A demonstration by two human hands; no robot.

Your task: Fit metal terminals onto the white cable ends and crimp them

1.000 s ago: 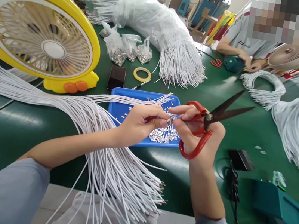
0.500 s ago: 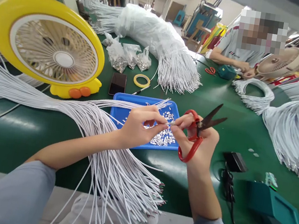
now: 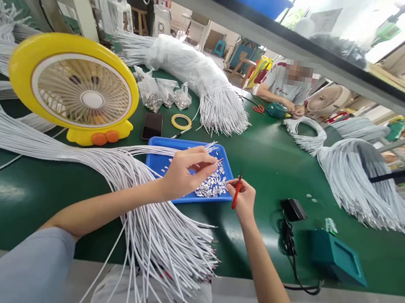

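My left hand (image 3: 187, 172) is closed in a pinch above the blue tray (image 3: 155, 160). From its fingertips pokes the end of a white cable, with thin reddish wire (image 3: 220, 161) showing. My right hand (image 3: 244, 199), at the tray's right edge, is closed around red-handled scissors (image 3: 236, 195), seen edge-on with the blades pointing away. Whether its fingertips also hold a small part, I cannot make out. Small shiny metal pieces (image 3: 212, 186) lie heaped in the tray. Beneath my left forearm a thick bundle of white cables (image 3: 158, 236) fans out, the cut ends hanging over the table edge.
A yellow fan (image 3: 23, 67) stands at left. Behind the tray are a phone (image 3: 152, 126), a tape roll (image 3: 181, 122) and bagged metal parts (image 3: 152, 100). Right lie a black adapter (image 3: 293, 210), a teal device (image 3: 337, 257) and coiled cables (image 3: 365, 192). A co-worker (image 3: 287, 85) sits across.
My hands have come apart; the right one has turned, so the scissors show edge-on instead of broadside. The head view has tilted up, bringing the overhead shelf into sight.
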